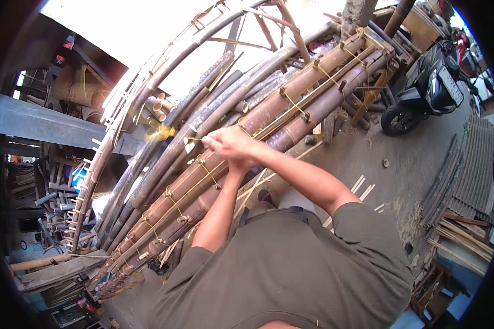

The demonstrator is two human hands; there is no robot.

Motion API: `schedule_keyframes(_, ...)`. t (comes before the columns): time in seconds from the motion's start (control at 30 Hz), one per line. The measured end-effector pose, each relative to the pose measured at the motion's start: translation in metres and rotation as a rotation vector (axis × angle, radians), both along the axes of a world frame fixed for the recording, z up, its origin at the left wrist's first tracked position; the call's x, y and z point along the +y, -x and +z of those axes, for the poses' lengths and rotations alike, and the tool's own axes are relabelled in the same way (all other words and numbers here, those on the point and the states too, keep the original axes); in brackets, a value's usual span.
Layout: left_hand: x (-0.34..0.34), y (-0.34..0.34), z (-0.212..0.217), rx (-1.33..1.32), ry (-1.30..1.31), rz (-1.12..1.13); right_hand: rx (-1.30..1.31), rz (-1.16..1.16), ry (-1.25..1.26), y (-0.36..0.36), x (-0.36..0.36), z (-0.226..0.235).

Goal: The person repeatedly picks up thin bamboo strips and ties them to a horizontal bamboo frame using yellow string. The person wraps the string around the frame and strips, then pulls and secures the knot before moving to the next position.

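Observation:
My right hand (223,141) is closed in a fist above a long brown bamboo pole (269,114). A thin yellow cord comes out of its left side and runs to a loose yellow tuft of cord (161,132). Just below and partly behind it is my left hand (240,162), close against the same pole. The right hand and wrist cover its fingers, so what they hold cannot be seen. A second, darker bamboo pole (291,133) lies alongside, nearer to me. Yellow cord lashings (294,102) tie the two poles together at intervals, round short pegs.
Beyond the lashed poles lie several dark bamboo poles (203,104) and a curved bamboo frame (96,170) with short rungs. A parked motorcycle (431,88) stands at the far right. Corrugated sheets (472,164) and split bamboo strips (464,241) lie on the right side.

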State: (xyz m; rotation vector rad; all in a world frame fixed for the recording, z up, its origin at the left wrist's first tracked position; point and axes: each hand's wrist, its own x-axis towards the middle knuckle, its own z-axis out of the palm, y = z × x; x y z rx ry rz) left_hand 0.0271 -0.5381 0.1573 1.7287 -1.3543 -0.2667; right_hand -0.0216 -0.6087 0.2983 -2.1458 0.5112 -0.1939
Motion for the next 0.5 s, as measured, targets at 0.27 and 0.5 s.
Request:
schedule_keyframes(0.27, 0.004, 0.009, 0.054, 0.002, -0.442, 0.115, -0.367, -0.097, -0.729, 0.011, -0.062, -0.022)
schedule_keyframes(0.5, -0.006, 0.026, 0.066, 0.009, -0.345, 0.141, -0.225, 0.086, 0.041, 0.148, 0.047, -0.103)
